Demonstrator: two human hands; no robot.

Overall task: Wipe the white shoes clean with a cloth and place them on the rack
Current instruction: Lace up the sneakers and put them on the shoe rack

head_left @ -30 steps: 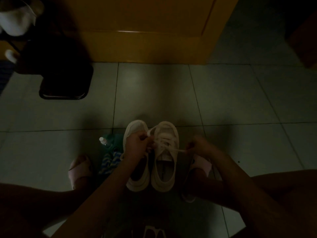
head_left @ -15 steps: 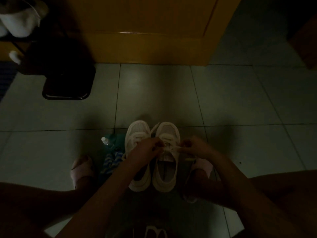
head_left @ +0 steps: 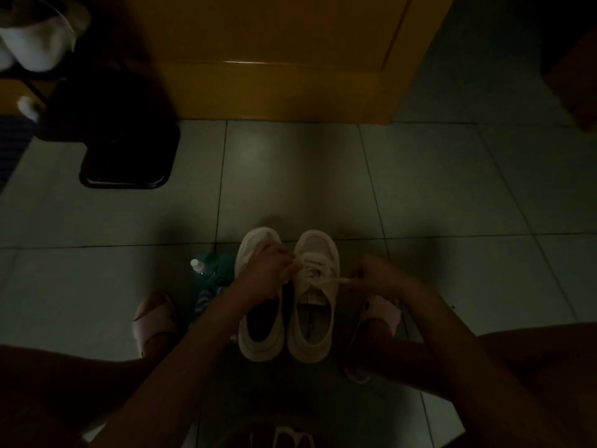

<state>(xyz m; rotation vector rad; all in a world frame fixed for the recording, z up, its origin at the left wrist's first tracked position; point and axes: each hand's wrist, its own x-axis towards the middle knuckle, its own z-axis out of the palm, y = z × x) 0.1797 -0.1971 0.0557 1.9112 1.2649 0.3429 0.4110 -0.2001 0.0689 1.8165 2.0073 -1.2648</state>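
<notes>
On floor [head_left: 290, 176] just left of left hand [head_left: 266, 273]: bottle [head_left: 196, 265], striped cloth [head_left: 206, 295]. Left hand, fingers curled, pinches laces [head_left: 315, 270] of white shoe [head_left: 311, 331]; right hand [head_left: 379, 276] pinches taut lace end [head_left: 339, 281].

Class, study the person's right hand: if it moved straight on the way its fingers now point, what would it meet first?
Probably the laced white shoe, the one nearer it. The right hand pinches a lace and points across at that shoe; depth is unclear in the dim light.
</notes>
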